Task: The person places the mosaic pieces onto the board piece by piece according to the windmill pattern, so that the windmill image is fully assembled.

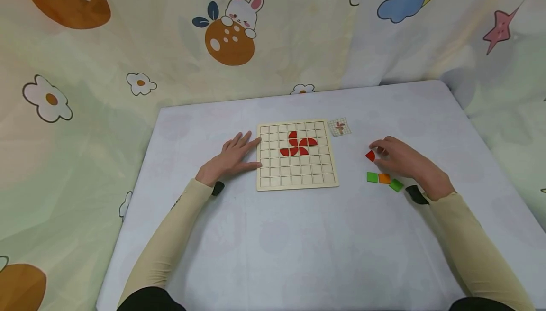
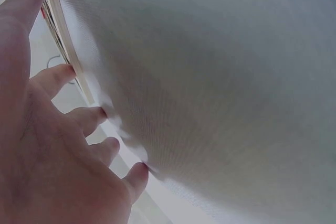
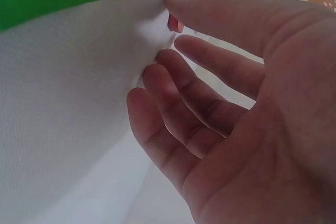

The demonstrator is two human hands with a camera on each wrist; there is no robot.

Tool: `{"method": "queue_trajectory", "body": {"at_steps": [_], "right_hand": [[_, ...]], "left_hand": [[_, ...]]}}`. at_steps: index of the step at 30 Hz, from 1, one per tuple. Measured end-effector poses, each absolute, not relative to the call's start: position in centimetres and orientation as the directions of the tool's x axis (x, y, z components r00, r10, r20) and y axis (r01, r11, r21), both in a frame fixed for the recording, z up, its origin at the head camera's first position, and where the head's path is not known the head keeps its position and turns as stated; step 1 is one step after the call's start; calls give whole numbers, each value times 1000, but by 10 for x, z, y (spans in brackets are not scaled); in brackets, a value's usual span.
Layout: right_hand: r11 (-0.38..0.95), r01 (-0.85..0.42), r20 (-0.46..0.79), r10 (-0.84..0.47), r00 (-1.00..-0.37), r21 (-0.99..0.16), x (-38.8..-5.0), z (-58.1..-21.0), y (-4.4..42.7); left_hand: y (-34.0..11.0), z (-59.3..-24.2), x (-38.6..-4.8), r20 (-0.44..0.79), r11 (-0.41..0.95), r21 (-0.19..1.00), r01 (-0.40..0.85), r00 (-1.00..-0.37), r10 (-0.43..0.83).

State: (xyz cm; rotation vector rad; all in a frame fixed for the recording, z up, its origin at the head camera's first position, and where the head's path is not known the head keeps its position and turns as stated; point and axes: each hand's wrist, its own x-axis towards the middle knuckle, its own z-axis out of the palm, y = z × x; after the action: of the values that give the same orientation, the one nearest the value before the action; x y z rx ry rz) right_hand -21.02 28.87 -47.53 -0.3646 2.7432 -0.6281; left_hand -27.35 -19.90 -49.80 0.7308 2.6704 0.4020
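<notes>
A wooden grid board [image 1: 298,173] lies on the table with several red quarter-round pieces [image 1: 293,142] forming a pinwheel on it. The left hand [image 1: 228,159] is spread flat at the board's left side, thumb and index fingertip touching its edge; in the left wrist view that hand [image 2: 68,129] meets the board's edge [image 2: 65,40]. The right hand [image 1: 403,159] is at the right beside a loose red piece [image 1: 370,156], fingers loosely bent. In the right wrist view, a gap shows between thumb and fingers of this hand [image 3: 236,87], with the red piece [image 3: 175,24] beyond them.
Near the right wrist lie a green square [image 1: 372,177], an orange square [image 1: 384,178] and another green square [image 1: 396,185]. A small pattern card [image 1: 339,126] lies by the board's upper right corner. Behind the white-covered table [image 1: 273,244] hangs a printed curtain [image 1: 170,31].
</notes>
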Motion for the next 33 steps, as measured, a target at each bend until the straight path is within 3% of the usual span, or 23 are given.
{"method": "queue_trajectory", "body": {"at_steps": [20,33], "right_hand": [[888,-115,-263,-252,-931,-445,-208,-477,281],[901,-142,-226,-252,-941,-410,-208,-482,276]], "left_hand": [[-198,-498,-274,-253,831,340,440,-808,532],[-199,-497,-273,-262,834,343,432,-808,527]]}}
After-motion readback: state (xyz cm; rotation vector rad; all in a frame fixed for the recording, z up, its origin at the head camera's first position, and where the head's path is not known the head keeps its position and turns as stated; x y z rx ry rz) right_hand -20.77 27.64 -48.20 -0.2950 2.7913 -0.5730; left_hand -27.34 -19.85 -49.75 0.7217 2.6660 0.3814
